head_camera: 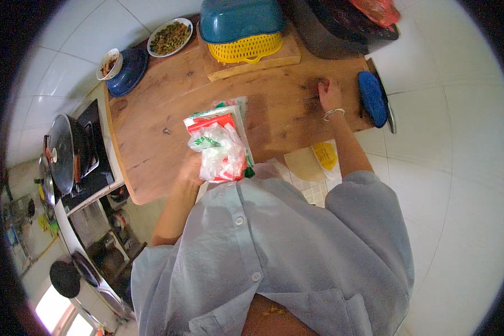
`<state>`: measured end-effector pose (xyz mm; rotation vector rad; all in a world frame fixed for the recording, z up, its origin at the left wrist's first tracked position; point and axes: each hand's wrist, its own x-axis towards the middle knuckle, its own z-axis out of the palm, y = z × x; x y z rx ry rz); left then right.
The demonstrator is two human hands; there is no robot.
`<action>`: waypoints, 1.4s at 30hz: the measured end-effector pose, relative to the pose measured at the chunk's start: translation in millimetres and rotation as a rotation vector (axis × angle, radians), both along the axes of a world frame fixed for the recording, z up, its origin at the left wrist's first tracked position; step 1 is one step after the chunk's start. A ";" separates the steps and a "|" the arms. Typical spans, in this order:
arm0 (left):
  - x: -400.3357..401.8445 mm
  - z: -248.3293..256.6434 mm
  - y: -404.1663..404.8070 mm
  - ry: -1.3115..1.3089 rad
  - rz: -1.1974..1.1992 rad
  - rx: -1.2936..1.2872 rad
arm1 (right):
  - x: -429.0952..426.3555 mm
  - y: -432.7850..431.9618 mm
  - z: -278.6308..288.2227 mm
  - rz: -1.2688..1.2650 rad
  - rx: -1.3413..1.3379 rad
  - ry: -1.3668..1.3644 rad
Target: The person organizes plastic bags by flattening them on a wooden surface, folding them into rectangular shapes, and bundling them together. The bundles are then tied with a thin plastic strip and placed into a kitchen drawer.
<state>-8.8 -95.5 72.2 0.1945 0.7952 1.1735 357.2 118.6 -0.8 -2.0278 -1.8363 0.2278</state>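
Note:
My left hand (pixel 192 168) grips a bundle of folded plastic bags (pixel 222 153), white with red and green printing, close against the front of my shirt. The bags cover most of its fingers. Farther right, my right hand (pixel 331 95) reaches down to the wooden tabletop (pixel 168 164), its fingers curled towards a dark patch on the wood. Whether anything is between those fingers I cannot tell. A bangle circles the right wrist. To the right of this hand, at the table's edge, lies a fuzzy blue oval item (pixel 371 98).
At the back, a teal basin (pixel 241 21) covers a yellow colander (pixel 245 48) on a wooden board (pixel 256 69). A plate of chopped food (pixel 170 38) and a small bowl (pixel 109 64) on a blue dish (pixel 130 75) stand back left. A lidded wok (pixel 65 153) sits on the stove.

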 end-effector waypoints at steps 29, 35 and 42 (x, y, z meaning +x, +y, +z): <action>-21.2 103.5 -157.2 0.260 0.307 0.340 | -266.7 -241.5 153.0 1.005 -0.971 1.145; -54.5 133.2 -279.8 0.247 0.472 0.333 | -314.6 -321.6 145.9 1.077 -1.005 0.828; -64.5 181.3 -400.6 0.380 0.519 0.053 | -320.7 -366.6 130.3 1.133 -1.058 0.430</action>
